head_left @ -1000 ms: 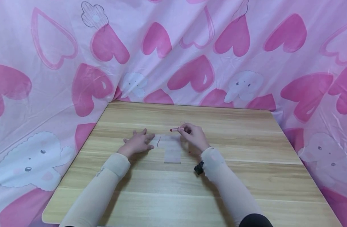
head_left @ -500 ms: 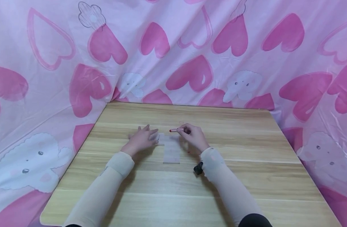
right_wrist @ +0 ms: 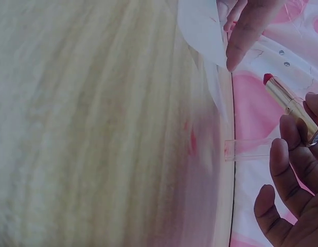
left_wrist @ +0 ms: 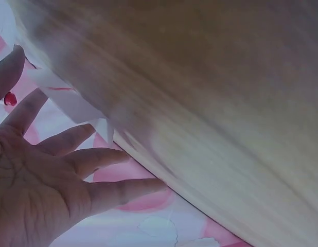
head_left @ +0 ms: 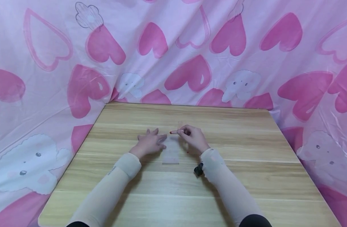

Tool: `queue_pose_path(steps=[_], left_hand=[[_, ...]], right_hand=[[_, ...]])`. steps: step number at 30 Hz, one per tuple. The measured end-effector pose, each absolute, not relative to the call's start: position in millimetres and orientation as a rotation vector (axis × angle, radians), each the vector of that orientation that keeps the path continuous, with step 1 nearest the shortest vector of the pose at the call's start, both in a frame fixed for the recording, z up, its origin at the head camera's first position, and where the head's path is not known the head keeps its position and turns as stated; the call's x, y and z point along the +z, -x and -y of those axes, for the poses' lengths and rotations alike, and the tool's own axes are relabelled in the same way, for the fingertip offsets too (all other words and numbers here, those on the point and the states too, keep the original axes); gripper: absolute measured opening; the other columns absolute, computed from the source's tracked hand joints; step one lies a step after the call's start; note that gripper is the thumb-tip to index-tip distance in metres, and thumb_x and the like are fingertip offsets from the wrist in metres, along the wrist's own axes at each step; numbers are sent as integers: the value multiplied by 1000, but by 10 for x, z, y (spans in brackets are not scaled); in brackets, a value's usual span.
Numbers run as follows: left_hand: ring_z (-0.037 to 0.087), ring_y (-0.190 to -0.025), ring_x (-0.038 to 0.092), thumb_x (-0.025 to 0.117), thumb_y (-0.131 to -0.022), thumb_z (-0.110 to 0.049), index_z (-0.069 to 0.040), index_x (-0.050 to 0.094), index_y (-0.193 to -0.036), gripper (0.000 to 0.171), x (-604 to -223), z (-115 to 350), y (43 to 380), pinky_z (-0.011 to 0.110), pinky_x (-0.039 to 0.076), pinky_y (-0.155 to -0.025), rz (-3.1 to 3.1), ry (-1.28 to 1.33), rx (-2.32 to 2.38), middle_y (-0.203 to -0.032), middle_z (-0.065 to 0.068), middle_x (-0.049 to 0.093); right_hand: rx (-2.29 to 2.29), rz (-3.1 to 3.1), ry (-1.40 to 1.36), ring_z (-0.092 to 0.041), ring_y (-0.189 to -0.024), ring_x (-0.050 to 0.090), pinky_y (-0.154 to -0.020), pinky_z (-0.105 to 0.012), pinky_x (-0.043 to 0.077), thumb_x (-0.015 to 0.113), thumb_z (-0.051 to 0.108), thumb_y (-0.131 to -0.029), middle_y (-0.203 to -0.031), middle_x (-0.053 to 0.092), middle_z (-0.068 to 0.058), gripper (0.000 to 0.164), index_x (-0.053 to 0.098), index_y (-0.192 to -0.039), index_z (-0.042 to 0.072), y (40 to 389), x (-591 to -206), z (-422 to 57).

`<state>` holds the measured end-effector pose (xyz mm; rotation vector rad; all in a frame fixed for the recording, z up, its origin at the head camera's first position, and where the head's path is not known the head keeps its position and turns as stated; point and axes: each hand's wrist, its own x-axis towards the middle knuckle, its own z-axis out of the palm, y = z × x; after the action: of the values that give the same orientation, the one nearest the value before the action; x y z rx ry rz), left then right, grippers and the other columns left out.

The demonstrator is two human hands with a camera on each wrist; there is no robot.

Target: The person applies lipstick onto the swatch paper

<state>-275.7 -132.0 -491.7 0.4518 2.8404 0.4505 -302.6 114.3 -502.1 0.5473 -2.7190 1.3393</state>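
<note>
A lipstick [head_left: 174,131] with a red tip and a gold tube [right_wrist: 287,95] is pinched in my right hand [head_left: 196,138], its tip pointing left above the table. Thin white paper [head_left: 171,155], perhaps tissue, lies below it; a red streak on it shows in the left wrist view [left_wrist: 60,88]. My left hand [head_left: 149,144] is spread over the paper's left part, fingers apart and fairly straight, hiding that part from the head view. In the left wrist view the fingers [left_wrist: 69,139] lie beside the paper's edge; whether they press on it I cannot tell.
A clear cap [right_wrist: 246,150] stands on the wooden table [head_left: 247,176] just behind my right hand. A red smear [right_wrist: 193,141] marks the surface near that hand. Pink heart-patterned cloth [head_left: 187,72] hangs behind the table and along its sides.
My left hand has moved right, toward the lipstick, and the paper's left strip with the red line has shifted right and is now covered. The right hand keeps the lipstick almost in place.
</note>
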Motion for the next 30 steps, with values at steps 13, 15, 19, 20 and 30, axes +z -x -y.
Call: queue_pose_path(steps=[13, 15, 19, 20, 30], left_hand=[[63, -141, 13, 65, -94, -47, -32, 51, -148, 58, -4984, 1329, 2766, 89, 9, -96, -2808, -452, 469, -164, 19, 21], [63, -141, 13, 65, -94, -47, -33, 51, -148, 58, -4986, 1329, 2772, 89, 9, -96, -2810, -450, 461, -164, 19, 21], [63, -141, 13, 65, -94, -47, -33, 51, -149, 58, -4987, 1332, 2776, 89, 10, -95, -2811, -450, 457, -164, 19, 21], [63, -141, 13, 65, -94, -47, -33, 50, -149, 58, -4987, 1334, 2776, 89, 10, -95, -2809, -448, 456, -164, 19, 21], [62, -141, 14, 68, -93, -47, -32, 52, -148, 59, -4971, 1326, 2748, 89, 12, -95, -2803, -433, 452, -163, 18, 23]], right_hand=[[1351, 2747, -559, -16, -68, 60, -68, -34, 50, 67, 43, -97, -78, 65, 3, 23, 71, -103, 21, 3010, -5012, -1138], [1345, 2749, -565, -16, -69, 59, -68, -34, 50, 66, 42, -97, -79, 65, 3, 22, 71, -103, 22, 3014, -5009, -1138], [1324, 2745, -570, -16, -71, 58, -68, -34, 49, 67, 41, -97, -79, 64, 4, 20, 71, -102, 22, 3023, -5006, -1131], [1317, 2750, -571, -16, -70, 58, -67, -34, 49, 67, 41, -97, -79, 64, 4, 20, 71, -102, 22, 3021, -5003, -1127], [1259, 2822, -585, -15, -70, 58, -65, -33, 49, 67, 39, -97, -78, 65, 5, 21, 70, -106, 20, 2985, -4989, -1073]])
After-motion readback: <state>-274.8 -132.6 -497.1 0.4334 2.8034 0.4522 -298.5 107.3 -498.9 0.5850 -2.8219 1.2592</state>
